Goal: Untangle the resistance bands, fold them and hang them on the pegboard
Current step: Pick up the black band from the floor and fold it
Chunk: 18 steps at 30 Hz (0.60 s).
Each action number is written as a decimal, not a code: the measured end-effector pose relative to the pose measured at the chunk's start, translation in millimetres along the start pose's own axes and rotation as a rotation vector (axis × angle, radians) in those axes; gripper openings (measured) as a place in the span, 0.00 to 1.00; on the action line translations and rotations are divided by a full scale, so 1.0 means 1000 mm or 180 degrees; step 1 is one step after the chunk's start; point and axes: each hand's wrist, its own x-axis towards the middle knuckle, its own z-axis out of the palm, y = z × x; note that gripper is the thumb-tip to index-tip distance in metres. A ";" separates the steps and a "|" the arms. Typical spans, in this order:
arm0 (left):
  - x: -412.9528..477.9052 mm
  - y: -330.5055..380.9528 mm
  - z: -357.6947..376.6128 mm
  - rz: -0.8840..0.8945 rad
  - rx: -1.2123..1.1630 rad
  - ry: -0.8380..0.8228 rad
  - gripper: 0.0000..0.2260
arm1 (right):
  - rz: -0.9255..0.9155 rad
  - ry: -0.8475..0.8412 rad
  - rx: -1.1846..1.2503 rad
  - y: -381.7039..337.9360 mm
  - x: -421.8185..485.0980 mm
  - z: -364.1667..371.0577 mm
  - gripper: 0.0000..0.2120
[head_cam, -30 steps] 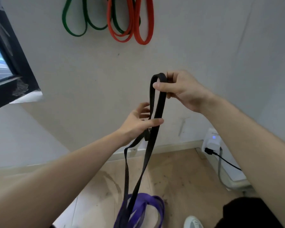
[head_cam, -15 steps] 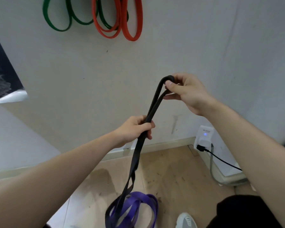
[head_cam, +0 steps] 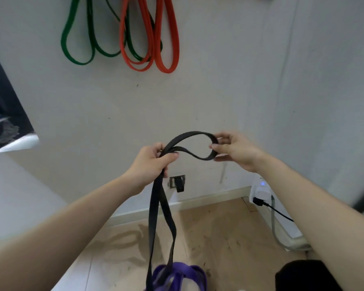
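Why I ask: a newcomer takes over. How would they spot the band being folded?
Below the hung orange bands on the wall, the left hand and right hand hold the black band. It alone is black; the purple band lies below.

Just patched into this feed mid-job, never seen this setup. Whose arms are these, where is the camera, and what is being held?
There is no machine here: a person works bare-handed, filmed by one wide-angle camera worn on their head, looking forward and down. The left hand grips a black band where its strands come together, and the right hand pinches the far end of the loop held out between the hands. The rest hangs down to the wooden floor, where it meets a purple band; whether the two are tangled I cannot tell. On the wall above hang green bands and orange-red bands; what they hang from is above the picture's edge. A white plugged-in device sits by the wall at the right.
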 end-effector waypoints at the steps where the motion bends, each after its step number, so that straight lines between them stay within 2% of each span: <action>1: 0.000 0.002 -0.006 0.0009 0.0128 -0.0028 0.07 | 0.0170 -0.0332 -0.0572 0.005 -0.001 -0.002 0.22; 2: -0.001 0.004 -0.011 0.0020 0.0344 -0.0099 0.08 | 0.0268 -0.0592 -0.1070 0.007 -0.002 -0.002 0.30; 4: -0.007 0.004 -0.017 0.0070 0.0807 -0.0278 0.08 | 0.0078 -0.0724 -0.1575 0.001 -0.005 0.005 0.40; 7: -0.017 -0.002 -0.015 0.0093 0.0937 -0.0449 0.06 | -0.0544 -0.0912 -0.1549 -0.017 -0.010 0.034 0.42; 9: -0.023 -0.007 -0.015 0.0123 0.0968 -0.0513 0.05 | -0.0534 -0.1382 -0.1606 -0.019 -0.011 0.060 0.38; 11: -0.026 -0.012 -0.019 0.0205 0.1098 -0.0516 0.06 | -0.0447 -0.1730 -0.1739 -0.010 -0.010 0.081 0.25; 13: -0.028 -0.017 -0.027 0.0235 0.1170 -0.0441 0.07 | -0.0547 -0.1783 -0.1628 -0.001 -0.008 0.090 0.13; 18: -0.033 -0.028 -0.041 0.0189 0.1123 -0.0360 0.08 | -0.0564 -0.1586 -0.1045 -0.005 -0.007 0.090 0.06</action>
